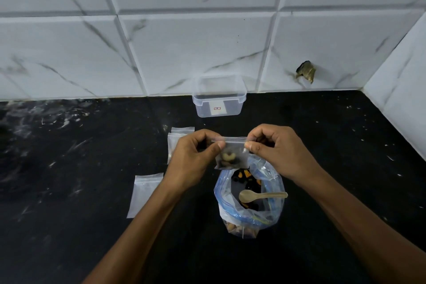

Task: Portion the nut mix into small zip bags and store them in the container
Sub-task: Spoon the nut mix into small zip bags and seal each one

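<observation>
A small clear zip bag (pixel 231 157) with a cashew and other nuts in its bottom hangs above the counter. My left hand (pixel 196 157) pinches its top strip at the left end and my right hand (pixel 276 147) pinches it at the right end. Below it stands the large open bag of nut mix (pixel 250 193) with a blue zip rim, and a small wooden spoon (pixel 260 195) lies across its mouth. An open, lidless clear plastic container (pixel 219 97) stands at the back by the wall.
Empty small zip bags lie on the black counter (pixel 69 191): one at the left (pixel 145 193) and two more (pixel 177 138) partly hidden behind my left hand. A tiled wall runs along the back, with a side wall at the right.
</observation>
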Tool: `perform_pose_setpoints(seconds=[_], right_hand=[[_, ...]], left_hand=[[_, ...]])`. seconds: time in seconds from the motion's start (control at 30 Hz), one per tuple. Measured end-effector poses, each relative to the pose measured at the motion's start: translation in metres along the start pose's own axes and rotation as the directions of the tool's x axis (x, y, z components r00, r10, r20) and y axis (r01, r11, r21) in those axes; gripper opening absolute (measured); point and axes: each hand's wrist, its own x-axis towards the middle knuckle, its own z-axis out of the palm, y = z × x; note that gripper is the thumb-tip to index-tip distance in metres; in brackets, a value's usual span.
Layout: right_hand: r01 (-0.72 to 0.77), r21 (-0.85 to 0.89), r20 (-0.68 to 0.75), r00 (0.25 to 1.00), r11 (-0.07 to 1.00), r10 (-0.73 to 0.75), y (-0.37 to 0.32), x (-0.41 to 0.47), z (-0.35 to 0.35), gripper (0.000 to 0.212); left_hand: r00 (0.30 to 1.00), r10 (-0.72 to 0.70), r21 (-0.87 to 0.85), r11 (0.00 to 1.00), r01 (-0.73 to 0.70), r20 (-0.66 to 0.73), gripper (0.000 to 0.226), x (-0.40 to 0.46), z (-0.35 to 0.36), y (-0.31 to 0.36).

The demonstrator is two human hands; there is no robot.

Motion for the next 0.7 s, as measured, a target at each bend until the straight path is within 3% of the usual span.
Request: perform_pose_setpoints(seconds=[0.13, 0.3, 0.47, 0.7], right_hand=[[-0.092, 0.15, 0.081, 0.993, 0.984, 0.08, 0.001, 0.007, 0.015, 0.005], [-0.261, 0.348, 0.156, 0.963, 0.901, 0.218, -0.003, 0.021, 0.047, 0.005], [-0.46, 0.422, 0.252, 0.887, 0.781, 0.386, 0.001, 0.051, 0.094, 0.005], [-0.633, 0.426, 0.325, 0.774, 0.646, 0.544, 0.017, 0.094, 0.152, 0.015]], left_hand=[[0.999, -0.005, 0.051, 0.999, 0.008, -0.053, 0.012, -0.002, -0.016, -0.014], [0.989, -0.068, -0.031, 0.997, 0.064, -0.135, 0.015, -0.001, -0.032, -0.029], [0.956, -0.266, -0.155, 0.957, 0.246, -0.123, 0.014, 0.009, -0.06, -0.045], [0.877, -0.451, -0.092, 0.893, 0.441, -0.167, 0.016, 0.04, -0.089, -0.09]])
